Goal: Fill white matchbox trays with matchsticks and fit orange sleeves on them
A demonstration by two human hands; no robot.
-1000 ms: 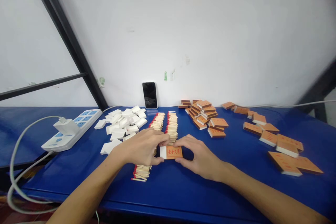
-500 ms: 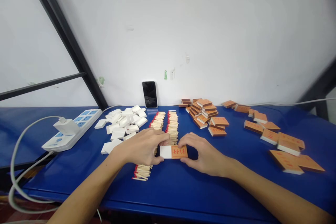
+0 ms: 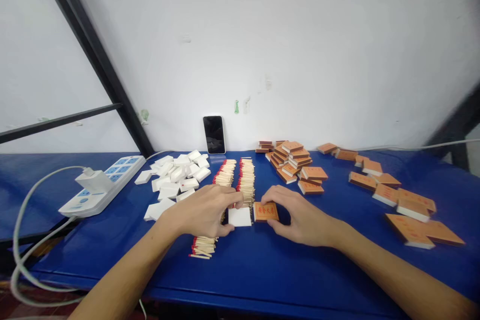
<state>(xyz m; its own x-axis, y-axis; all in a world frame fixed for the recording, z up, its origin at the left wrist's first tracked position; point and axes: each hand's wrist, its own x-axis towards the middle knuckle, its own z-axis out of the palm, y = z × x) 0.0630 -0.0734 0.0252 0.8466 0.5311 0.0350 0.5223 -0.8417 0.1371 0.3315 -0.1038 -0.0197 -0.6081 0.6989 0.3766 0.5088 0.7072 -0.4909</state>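
Observation:
My left hand [image 3: 210, 210] pinches a white matchbox tray [image 3: 240, 217], its plain face turned up. In my right hand [image 3: 292, 215], between thumb and fingers, is an orange matchbox sleeve [image 3: 266, 211] with red characters. A narrow gap separates the sleeve from the tray. Two rows of red-tipped matches [image 3: 246, 180] run away from me behind the hands, and part of the left row is hidden under my left hand. More matches [image 3: 203, 246] from that row show below my left wrist.
White trays [image 3: 170, 190] lie heaped at left, beside a power strip [image 3: 101, 185] with a plugged-in charger. Orange matchboxes [image 3: 296, 160] are piled behind my right hand, and others [image 3: 405, 200] spread along the right. A phone [image 3: 214, 135] leans on the wall at the back.
The orange sleeve has come away from the white tray, moving right with my right hand. My left hand holds the tray in about the same place.

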